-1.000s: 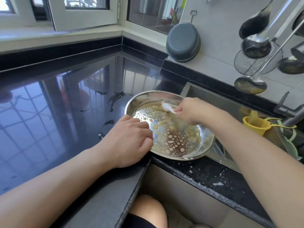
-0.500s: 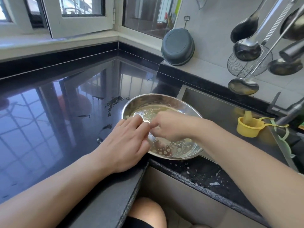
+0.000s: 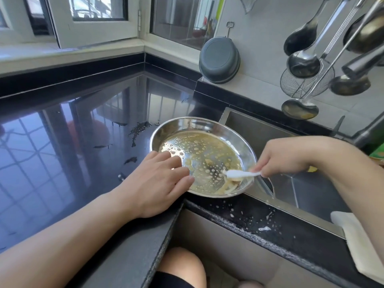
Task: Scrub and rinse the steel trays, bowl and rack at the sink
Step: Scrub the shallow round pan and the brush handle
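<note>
Steel tray (image 3: 199, 129) is sitting on the black counter (image 3: 62, 152), overhanging the sink (image 3: 259, 129). Left hand (image 3: 154, 183) is lying flat on its near rim, fingers spread. Right hand (image 3: 284, 155) is pinching a white brush (image 3: 242, 174) against the greasy tray floor.

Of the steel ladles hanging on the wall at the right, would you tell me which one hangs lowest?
The ladle with the shallow, yellowish-stained bowl, just above the sink's back edge. It sits below the wire skimmer; the other ladles hang higher.

Left hand (image 3: 158, 181) steadies greasy tray (image 3: 204, 125); right hand (image 3: 284, 156) pinches white brush (image 3: 241, 174), probably.
</note>
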Motion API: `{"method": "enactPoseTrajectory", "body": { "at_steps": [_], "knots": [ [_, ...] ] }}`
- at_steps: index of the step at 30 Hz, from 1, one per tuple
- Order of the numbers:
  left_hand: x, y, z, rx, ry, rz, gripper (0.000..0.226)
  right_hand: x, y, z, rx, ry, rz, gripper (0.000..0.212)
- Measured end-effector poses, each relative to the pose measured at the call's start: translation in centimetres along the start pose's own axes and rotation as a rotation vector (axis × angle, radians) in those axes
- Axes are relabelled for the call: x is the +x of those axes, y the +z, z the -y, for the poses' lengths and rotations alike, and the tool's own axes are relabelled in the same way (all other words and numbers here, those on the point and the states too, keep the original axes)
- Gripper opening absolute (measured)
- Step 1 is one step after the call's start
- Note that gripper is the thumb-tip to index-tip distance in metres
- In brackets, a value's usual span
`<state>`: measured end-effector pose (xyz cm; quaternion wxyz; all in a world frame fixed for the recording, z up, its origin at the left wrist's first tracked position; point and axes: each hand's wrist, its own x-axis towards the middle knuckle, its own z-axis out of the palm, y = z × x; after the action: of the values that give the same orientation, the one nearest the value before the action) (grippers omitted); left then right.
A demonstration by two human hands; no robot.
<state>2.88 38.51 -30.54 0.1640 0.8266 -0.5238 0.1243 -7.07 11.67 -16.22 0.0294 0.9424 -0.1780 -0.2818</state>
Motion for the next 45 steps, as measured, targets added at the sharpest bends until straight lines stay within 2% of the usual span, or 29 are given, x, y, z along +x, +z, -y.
{"method": "enactPoseTrajectory", "body": {
  "at_steps": [2, 5, 6, 9, 12, 17, 19, 21, 23, 26, 28, 30, 32, 33, 35, 37, 40, 42, 45],
  "knots": [
    [0.0, 0.0, 0.3, 0.044, 0.078, 0.045, 0.057, 1.7, -0.1, 0.6, -0.093, 0.095, -0.126, 0.022],
    [0.0, 0.3, 0.7, 0.075, 0.186, 0.004, 0.042, 3.6, 0.6, 1.4, -0.115, 0.183, -0.27, 0.011],
    [0.0, 0.3, 0.8, 0.074, 0.206, -0.011, 0.037, 3.9, 0.9, 1.8, -0.118, 0.182, -0.284, 0.012],
    [0.0, 0.3, 0.5, 0.036, 0.237, -0.059, 0.026, 3.3, 1.0, 2.8, -0.175, 0.175, -0.316, 0.032],
    [0.0, -0.1, 0.7, 0.142, 0.262, -0.114, 0.02, 1.9, 0.2, 2.4, -0.226, 0.132, -0.355, 0.018],
    [-0.1, -1.3, 0.6, 0.218, 0.281, -0.168, 0.033, -1.2, -1.5, 2.9, -0.373, 0.111, -0.254, 0.031],
    [-0.1, -1.4, 0.3, 0.227, 0.292, -0.151, 0.037, -2.2, -1.4, 3.7, -0.401, 0.075, -0.179, 0.028],
    [-0.1, -1.3, 0.0, 0.229, 0.295, -0.113, 0.038, -3.2, -1.2, 4.8, -0.39, -0.025, -0.087, 0.022],
    [-0.2, -1.2, -0.3, 0.222, 0.282, -0.079, 0.039, -4.1, -0.8, 6.0, -0.308, -0.16, -0.016, 0.024],
    [-0.4, -1.1, -0.7, 0.199, 0.237, -0.049, 0.043, -4.6, -1.0, 7.1, -0.247, -0.246, -0.006, 0.025],
    [-0.4, -1.2, -1.0, 0.19, 0.215, -0.037, 0.046, -4.0, -1.3, 6.5, -0.366, -0.168, -0.029, 0.022],
    [-0.3, -1.3, -1.3, 0.19, 0.197, -0.015, 0.047, -3.5, -2.2, 5.4, -0.461, -0.013, -0.151, 0.018],
    [-0.3, -1.2, -1.5, 0.193, 0.187, 0.001, 0.047, -3.1, -2.6, 4.7, -0.492, 0.08, -0.287, 0.025],
    [-0.3, -1.2, -1.5, 0.189, 0.182, 0.003, 0.047, -2.9, -2.5, 4.7, -0.513, 0.081, -0.303, 0.028],
    [-0.1, -1.2, -1.6, 0.185, 0.173, 0.01, 0.049, -2.8, -2.2, 5.4, -0.554, 0.028, -0.225, 0.02],
    [0.0, -1.2, -1.6, 0.184, 0.166, 0.009, 0.05, -3.0, -1.9, 6.5, -0.491, -0.103, -0.068, 0.02],
    [-0.3, -1.0, -1.7, 0.173, 0.17, 0.011, 0.051, -3.5, -2.6, 8.0, -0.172, -0.215, 0.084, 0.026],
    [-0.4, -0.9, -1.9, 0.16, 0.169, 0.012, 0.049, -3.3, -2.6, 8.1, -0.209, -0.216, 0.083, 0.025],
    [-0.3, -0.9, -2.1, 0.169, 0.16, 0.025, 0.046, -2.5, -3.0, 7.0, -0.431, -0.056, -0.053, 0.013]
  ]
}}
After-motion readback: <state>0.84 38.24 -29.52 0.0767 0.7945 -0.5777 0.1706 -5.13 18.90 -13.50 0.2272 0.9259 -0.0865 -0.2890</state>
